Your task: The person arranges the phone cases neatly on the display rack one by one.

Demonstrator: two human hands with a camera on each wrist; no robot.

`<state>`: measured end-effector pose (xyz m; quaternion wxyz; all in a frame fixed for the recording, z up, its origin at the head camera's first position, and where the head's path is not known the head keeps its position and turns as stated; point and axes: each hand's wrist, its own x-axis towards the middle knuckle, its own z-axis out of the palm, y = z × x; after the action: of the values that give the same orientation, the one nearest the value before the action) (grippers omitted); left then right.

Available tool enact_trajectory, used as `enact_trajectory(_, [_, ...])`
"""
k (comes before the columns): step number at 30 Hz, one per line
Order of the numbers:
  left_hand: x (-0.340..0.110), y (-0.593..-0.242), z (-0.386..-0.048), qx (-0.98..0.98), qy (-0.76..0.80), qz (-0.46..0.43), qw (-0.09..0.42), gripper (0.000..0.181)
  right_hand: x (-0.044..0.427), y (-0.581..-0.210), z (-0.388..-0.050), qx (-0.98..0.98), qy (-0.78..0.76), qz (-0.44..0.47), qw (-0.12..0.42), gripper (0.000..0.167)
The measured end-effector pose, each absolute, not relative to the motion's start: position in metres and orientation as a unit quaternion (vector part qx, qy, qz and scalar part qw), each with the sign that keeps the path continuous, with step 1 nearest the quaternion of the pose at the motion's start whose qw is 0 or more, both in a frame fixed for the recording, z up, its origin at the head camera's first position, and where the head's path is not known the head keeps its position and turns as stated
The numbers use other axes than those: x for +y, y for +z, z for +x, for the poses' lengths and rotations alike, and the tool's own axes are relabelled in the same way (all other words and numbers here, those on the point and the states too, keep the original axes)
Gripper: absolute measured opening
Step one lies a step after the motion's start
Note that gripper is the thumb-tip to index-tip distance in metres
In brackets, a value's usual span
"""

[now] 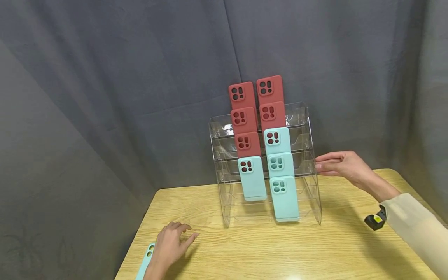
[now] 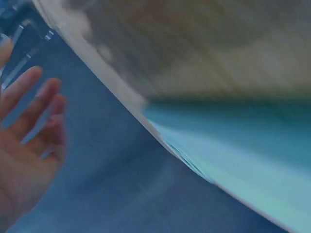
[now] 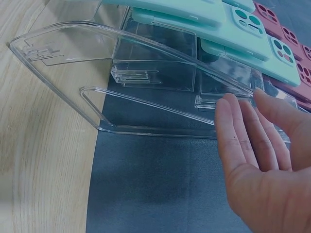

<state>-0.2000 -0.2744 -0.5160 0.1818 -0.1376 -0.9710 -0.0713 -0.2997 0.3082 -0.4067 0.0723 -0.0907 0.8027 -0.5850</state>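
Note:
A clear acrylic tiered rack (image 1: 224, 194) stands on the table, holding two columns of phone cases. Red cases (image 1: 246, 144) fill the upper tiers; mint-green cases (image 1: 285, 200) occupy the lower ones. At the rack's right side is my right hand (image 1: 344, 167), its fingertips at the clear side panel (image 3: 155, 44) and its fingers fairly straight. My left hand (image 1: 169, 243) hovers empty near the table's front left, fingers loosely bent. Beside and partly behind that wrist lies another mint-green phone case (image 1: 144, 264); in the left wrist view a blurred mint-green surface (image 2: 233, 160) shows close up.
The wooden table (image 1: 252, 249) extends in front of and on both sides of the rack. A dark grey curtain (image 1: 140, 77) hangs behind and to the left. A dark device with a yellow mark (image 1: 375, 221) is strapped to the right wrist.

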Motion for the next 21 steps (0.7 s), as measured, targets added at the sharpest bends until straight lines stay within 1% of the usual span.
enact_trajectory(2, [-0.291, -0.518, -0.195, -0.980, -0.057, -0.120, 0.145, 0.040, 0.309, -0.406, -0.300, 0.801, -0.587, -0.092, 0.073, 0.064])
enact_trajectory(7, [-0.330, -0.520, -0.186, -0.997, -0.036, -0.065, 0.024, 0.069, 0.308, -0.406, -0.301, 0.800, -0.589, -0.089, 0.076, 0.064])
enact_trajectory(10, [-0.348, -0.519, -0.183, -0.997, -0.052, -0.029, -0.046, 0.088, 0.307, -0.406, -0.301, 0.799, -0.590, -0.089, 0.076, 0.064])
enact_trajectory(12, [-0.357, -0.518, -0.184, -0.994, -0.072, -0.010, -0.086, 0.096, 0.306, -0.406, -0.302, 0.792, -0.599, -0.088, 0.076, 0.064])
enact_trajectory(14, [-0.363, -0.517, -0.185, -0.989, -0.093, 0.007, -0.117, 0.099, 0.307, -0.406, -0.302, 0.780, -0.614, -0.089, 0.079, 0.064])
enact_trajectory(16, [-0.368, -0.517, -0.187, -0.984, -0.107, 0.013, -0.139, 0.099, 0.307, -0.407, -0.303, 0.764, -0.634, -0.087, 0.083, 0.063])
enact_trajectory(21, [-0.376, -0.514, -0.192, -0.976, -0.138, 0.023, -0.169, 0.088, 0.308, -0.409, -0.303, 0.735, -0.666, -0.087, 0.088, 0.060])
